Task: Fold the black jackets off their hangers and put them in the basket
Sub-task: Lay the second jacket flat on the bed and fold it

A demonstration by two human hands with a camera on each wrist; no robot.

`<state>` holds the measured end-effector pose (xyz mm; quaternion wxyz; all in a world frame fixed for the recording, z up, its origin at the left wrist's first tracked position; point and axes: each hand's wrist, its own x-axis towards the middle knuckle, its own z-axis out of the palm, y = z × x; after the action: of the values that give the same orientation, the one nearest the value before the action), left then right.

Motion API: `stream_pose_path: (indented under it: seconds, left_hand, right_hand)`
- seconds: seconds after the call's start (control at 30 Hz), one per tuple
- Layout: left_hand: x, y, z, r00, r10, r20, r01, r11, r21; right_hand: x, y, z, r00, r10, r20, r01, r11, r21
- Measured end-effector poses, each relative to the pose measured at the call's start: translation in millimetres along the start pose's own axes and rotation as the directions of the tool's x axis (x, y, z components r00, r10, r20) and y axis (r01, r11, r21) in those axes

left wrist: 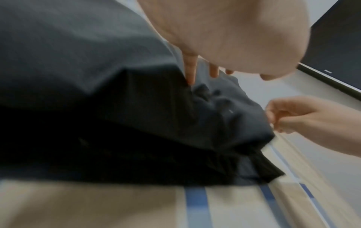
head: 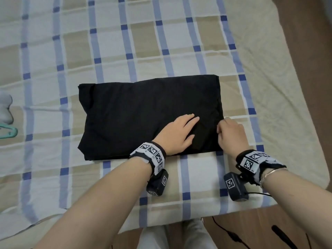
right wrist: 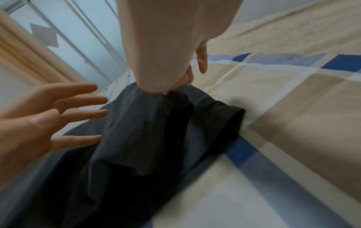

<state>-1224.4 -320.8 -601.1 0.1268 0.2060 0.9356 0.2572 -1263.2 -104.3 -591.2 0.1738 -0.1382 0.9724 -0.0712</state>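
Left hand (head: 179, 133) spread flat, fingers straight, pressing down on the black jacket (head: 143, 112) near its right end, probably to keep the layers from sliding. Right hand (head: 231, 135) at the jacket's right edge, fingertips curled and pinching the cloth there; from the right wrist view, a bunched bit of fabric taken between thumb and fingers, seemingly to pull the side straight or to tuck it in. Jacket itself lying as a wide folded rectangle on the checked bed sheet (head: 161, 42), no hanger inside it as far as visible, so the folding looks nearly finished, only trimming of the right end left. Far left of the jacket, at the border of the head view, a green hanger (head: 9, 133) and something pale grey above it, too cut off to name. Right of the jacket, bare wooden floor (head: 309, 69) past the bed's edge. No basket to see in any view, so the carrying step not yet begun.
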Motion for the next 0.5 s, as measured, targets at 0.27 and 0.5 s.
stream_pose_path:
  seconds: [0.27,0.5]
  left_hand:
    - [-12.2,-124.3,-91.4,0.905,-0.390,-0.171,0.425,0.850,0.310]
    - [-43.3,-223.8,-132.3,0.649,-0.732,-0.209,0.751,0.571,0.333]
  right_hand:
    - [61.7,-69.9,-29.7,0.982,-0.011,-0.189,0.026,0.997,0.077]
    - [122.3,-115.6,-20.1,0.990,-0.140,-0.029,0.138,0.989,-0.059]
